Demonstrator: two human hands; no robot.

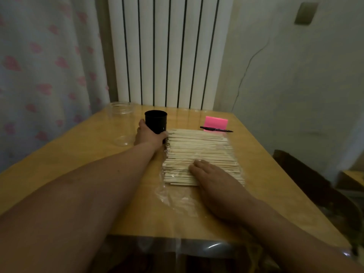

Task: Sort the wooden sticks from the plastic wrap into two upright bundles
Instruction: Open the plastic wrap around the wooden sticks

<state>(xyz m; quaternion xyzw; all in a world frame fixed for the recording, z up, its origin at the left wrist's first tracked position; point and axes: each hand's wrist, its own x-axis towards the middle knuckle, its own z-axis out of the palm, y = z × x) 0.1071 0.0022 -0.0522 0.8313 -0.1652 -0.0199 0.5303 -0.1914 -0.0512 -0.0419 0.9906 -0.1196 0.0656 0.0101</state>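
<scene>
A flat pack of pale wooden sticks lies crosswise on the table in clear plastic wrap, whose loose end trails toward me. My right hand rests on the near part of the pack, fingers laid over the sticks. My left hand grips a black cup that stands upright just left of the pack's far end. A clear plastic jar stands further left, near the table's back left corner.
A pink sticky-note pad and a black pen lie behind the sticks. The yellow table butts against a white radiator; a curtain hangs at the left. A dark chair stands at the right.
</scene>
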